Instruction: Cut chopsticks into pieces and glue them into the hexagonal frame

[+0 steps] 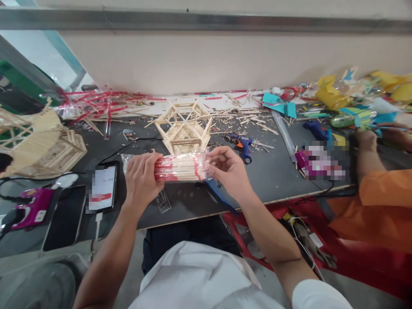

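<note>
both hands grip the wrapped stick bundle, its long axis running left to right.

Count by kind

Two black rectangular phones, two blue plastic glue guns, one clear plastic packet of wooden sticks, at least two pale wooden-stick structures, seemingly two magenta plastic boxes, one blurred.

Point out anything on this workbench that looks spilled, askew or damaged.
Loose wooden sticks and broken bits lie strewn behind and right of the stick frame, pointing every way, as if spilled. Red-and-clear wrappers sit in a messy tangle at back left. I see no obvious breakage in the frame.
</note>
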